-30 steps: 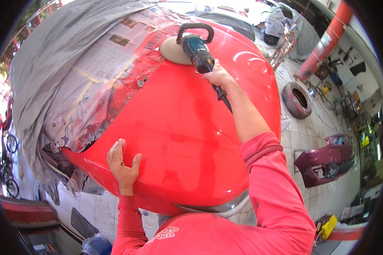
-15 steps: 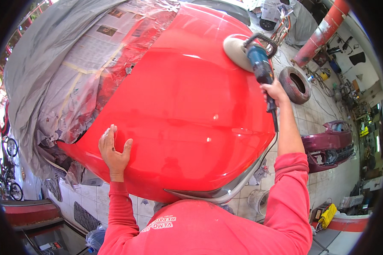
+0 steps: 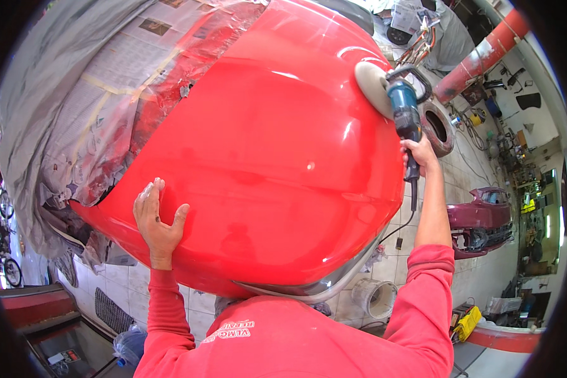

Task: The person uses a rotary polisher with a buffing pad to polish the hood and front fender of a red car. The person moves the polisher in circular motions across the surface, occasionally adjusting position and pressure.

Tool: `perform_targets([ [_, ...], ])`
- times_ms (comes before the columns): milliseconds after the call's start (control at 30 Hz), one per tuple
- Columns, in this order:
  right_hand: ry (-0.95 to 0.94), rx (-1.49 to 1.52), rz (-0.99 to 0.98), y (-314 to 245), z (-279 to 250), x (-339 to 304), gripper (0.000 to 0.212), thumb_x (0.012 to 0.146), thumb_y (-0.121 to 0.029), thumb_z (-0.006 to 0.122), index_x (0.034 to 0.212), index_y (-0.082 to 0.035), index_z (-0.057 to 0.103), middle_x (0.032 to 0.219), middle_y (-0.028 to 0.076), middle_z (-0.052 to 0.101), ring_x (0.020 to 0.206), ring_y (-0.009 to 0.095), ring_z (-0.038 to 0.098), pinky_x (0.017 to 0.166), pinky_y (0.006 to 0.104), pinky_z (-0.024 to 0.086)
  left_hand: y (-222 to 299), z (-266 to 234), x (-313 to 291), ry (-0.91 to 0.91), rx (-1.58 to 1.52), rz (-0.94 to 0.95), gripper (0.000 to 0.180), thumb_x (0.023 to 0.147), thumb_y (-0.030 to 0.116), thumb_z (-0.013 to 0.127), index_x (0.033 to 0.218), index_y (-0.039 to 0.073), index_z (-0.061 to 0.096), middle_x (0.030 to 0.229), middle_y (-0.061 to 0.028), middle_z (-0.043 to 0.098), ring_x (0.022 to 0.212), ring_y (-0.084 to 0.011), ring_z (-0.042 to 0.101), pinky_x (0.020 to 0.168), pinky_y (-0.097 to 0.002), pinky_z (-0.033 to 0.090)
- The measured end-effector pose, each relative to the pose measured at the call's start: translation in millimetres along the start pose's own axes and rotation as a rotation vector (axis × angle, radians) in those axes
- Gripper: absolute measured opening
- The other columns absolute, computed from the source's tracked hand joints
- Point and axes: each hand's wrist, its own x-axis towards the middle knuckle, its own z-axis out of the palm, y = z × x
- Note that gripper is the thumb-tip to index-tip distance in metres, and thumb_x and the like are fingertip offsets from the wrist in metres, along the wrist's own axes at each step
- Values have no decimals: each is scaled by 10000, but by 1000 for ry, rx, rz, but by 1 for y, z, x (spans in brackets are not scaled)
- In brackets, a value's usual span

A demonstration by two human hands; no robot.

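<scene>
My right hand point(image 3: 420, 153) is wrapped round the rear grip of a teal and black polisher point(image 3: 404, 104). Its round pale pad point(image 3: 373, 88) meets the far right side of a glossy red car hood point(image 3: 252, 145), tilted to the hood's curve. A black loop handle point(image 3: 416, 77) juts from the polisher's head, with no hand on it. Over the near left part of the hood, my left hand point(image 3: 157, 223) is open with its fingers stretched out. It seems to rest on the paint and holds nothing.
Newspaper and clear film point(image 3: 116, 88) cover the car left of the hood, beside a grey sheet point(image 3: 34, 145). On the right are a tire point(image 3: 438, 129), a maroon bumper point(image 3: 479, 220) and a red post point(image 3: 482, 57). A white bucket point(image 3: 375, 297) stands near the headlight. The polisher's cord point(image 3: 413, 198) hangs down.
The polisher in my right hand has moved right and slightly nearer, toward the hood's edge. My left hand appears slightly further left, as the whole view has shifted.
</scene>
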Motion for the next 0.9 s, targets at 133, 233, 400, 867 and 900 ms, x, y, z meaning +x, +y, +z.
perform_targets([
  [133,-51,-95,-106,-48,61,17,411,909,-43,752,1220,-88,487,764,72,636,519,167,616,435,378,536,-1,1,1,19,14,5,792,889,387,882,1523,3,601,1401,-128,735,1385,-357,594,1212,-522,395],
  [233,-79,-143,-173,-79,108,43,419,890,-52,765,1203,-59,486,751,77,631,517,168,614,435,388,534,-1,-2,0,21,4,4,794,888,392,879,1518,-1,601,1418,-132,727,1397,-359,591,1220,-533,386],
  [400,-182,-235,-204,-145,201,59,563,862,-90,796,1311,-79,457,761,66,626,524,164,597,452,375,528,0,-2,-1,44,-10,-13,772,892,379,870,1508,-1,604,1442,-140,710,1418,-368,580,1231,-538,374],
  [867,-208,-238,-203,-133,179,54,671,873,-133,798,1429,-94,424,823,107,660,570,188,639,478,391,520,-4,-4,-5,31,-57,-40,752,926,378,849,1528,7,594,1421,-138,725,1405,-365,576,1230,-526,377],
  [900,-187,-210,-239,-120,159,57,664,869,-105,801,1417,-100,425,796,91,647,558,179,621,471,386,512,-2,-1,-4,25,-55,-33,755,924,379,850,1529,7,593,1416,-136,727,1401,-362,576,1226,-523,380],
])
